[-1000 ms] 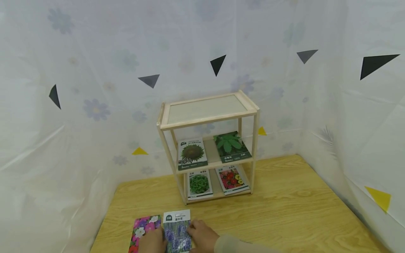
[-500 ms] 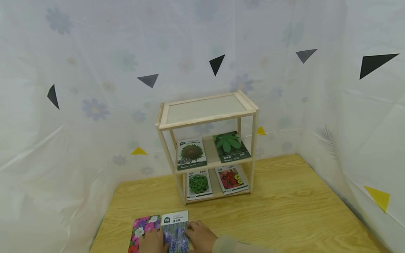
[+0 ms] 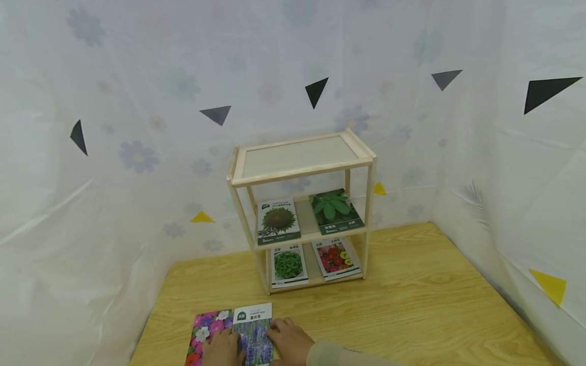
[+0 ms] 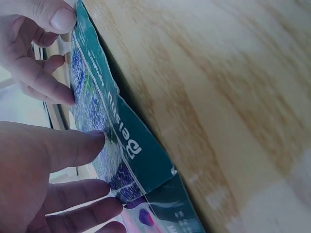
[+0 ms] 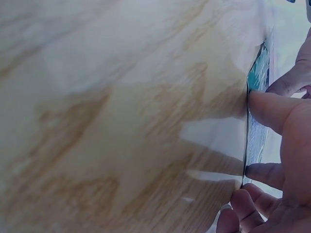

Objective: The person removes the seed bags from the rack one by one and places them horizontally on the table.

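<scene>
Two seed packets lie side by side at the near edge of the head view, the lavender packet (image 3: 254,328) with a white top band and the pink-flower packet (image 3: 202,333) to its left. Their edges meet, and the left wrist view shows a green band along the lavender packet's bottom. My left hand (image 3: 223,349) rests across the seam, its thumb on the lavender packet and its other fingers over the pink-flower one. At the lavender packet's right edge, my right hand (image 3: 291,343) touches the side with thumb and fingertips.
Behind the packets stands a wooden shelf rack (image 3: 302,178). Its middle tier holds a sunflower packet (image 3: 277,221) and a green-leaf packet (image 3: 335,211); below are a leafy-herb packet (image 3: 289,265) and a red-and-yellow-flower packet (image 3: 336,259). Patterned sheeting (image 3: 151,76) surrounds the wooden table (image 3: 435,300).
The lavender packet has shifted slightly left, closing the narrow gap to the pink-flower packet. My right hand has moved left with it, and my left fingers have spread a little.
</scene>
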Tool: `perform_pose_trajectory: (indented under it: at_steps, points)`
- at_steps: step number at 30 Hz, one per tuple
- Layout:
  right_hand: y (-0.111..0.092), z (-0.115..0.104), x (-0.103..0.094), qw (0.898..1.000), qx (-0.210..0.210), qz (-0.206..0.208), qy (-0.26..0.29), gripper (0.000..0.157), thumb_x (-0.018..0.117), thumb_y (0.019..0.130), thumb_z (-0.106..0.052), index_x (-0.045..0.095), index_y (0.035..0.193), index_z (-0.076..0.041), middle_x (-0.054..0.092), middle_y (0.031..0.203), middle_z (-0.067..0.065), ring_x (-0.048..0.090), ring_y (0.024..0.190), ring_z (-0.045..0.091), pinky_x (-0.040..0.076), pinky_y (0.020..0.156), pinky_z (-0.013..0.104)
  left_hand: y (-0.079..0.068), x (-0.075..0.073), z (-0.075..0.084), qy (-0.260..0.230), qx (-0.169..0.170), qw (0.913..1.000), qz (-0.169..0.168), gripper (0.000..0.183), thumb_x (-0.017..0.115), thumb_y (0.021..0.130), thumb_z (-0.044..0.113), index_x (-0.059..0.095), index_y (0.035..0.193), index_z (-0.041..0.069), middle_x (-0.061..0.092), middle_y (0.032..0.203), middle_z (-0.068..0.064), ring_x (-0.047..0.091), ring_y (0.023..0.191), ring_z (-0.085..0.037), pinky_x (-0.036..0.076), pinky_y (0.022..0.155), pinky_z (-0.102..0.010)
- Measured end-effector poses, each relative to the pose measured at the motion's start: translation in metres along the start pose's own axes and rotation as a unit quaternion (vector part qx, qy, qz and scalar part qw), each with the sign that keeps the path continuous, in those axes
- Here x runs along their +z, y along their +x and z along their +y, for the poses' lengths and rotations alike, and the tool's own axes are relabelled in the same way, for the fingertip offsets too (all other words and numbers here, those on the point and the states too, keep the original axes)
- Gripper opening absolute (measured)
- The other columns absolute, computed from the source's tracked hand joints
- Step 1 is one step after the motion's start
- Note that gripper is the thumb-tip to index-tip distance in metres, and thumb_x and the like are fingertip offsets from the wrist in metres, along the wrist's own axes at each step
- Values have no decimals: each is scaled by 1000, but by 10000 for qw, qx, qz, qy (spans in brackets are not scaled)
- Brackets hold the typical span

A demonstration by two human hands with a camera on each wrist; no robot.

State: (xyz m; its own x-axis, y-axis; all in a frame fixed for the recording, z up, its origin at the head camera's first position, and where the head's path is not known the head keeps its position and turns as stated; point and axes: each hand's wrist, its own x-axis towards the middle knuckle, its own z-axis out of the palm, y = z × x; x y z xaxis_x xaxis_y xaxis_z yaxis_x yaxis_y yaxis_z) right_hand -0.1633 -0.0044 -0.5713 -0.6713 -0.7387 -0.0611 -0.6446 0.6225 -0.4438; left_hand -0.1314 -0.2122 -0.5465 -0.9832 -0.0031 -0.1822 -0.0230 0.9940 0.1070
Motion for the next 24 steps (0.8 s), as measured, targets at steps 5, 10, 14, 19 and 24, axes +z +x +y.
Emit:
perform_pose_trajectory:
  at_steps: [5,10,14,19,24]
  points:
    - [0,1,1,10000,-12,19,-11,55,58,82,-53,50,129,-25,44,127,-8,44,108,11,47,79,31,0,0,0,-5,10,10000,-11,30,77,68,38,63,80,15,58,85,-3,55,84,-30,37,73,-61]
    - [0,1,1,9998,79,-27,172,57,57,82,-55,49,130,-26,43,127,-8,44,110,11,46,80,32,1,1,-2,-25,-27,10000,-6,30,77,68,38,63,79,15,57,84,-3,54,83,-30,36,73,-62]
    - [-1,4,5,9974,285,12,666,58,57,82,-55,46,132,-27,41,129,-9,42,114,12,46,84,34,2,2,-2,13,-96,9999,-46,33,77,67,40,64,81,14,58,85,-4,55,85,-31,37,73,-62]
    - [-3,7,3,9891,551,166,1352,55,58,84,-51,47,131,-25,43,125,-9,45,110,10,47,82,34,4,-1,-1,-86,-168,9994,-273,42,76,68,42,65,94,10,59,90,-7,54,90,-34,36,78,-61]
    - [-8,11,-10,9866,604,561,1405,48,55,87,-47,49,129,-23,44,124,-10,47,108,8,47,81,32,8,-6,1,-581,393,9970,329,42,74,72,37,65,100,7,60,92,-8,56,91,-33,41,78,-56]
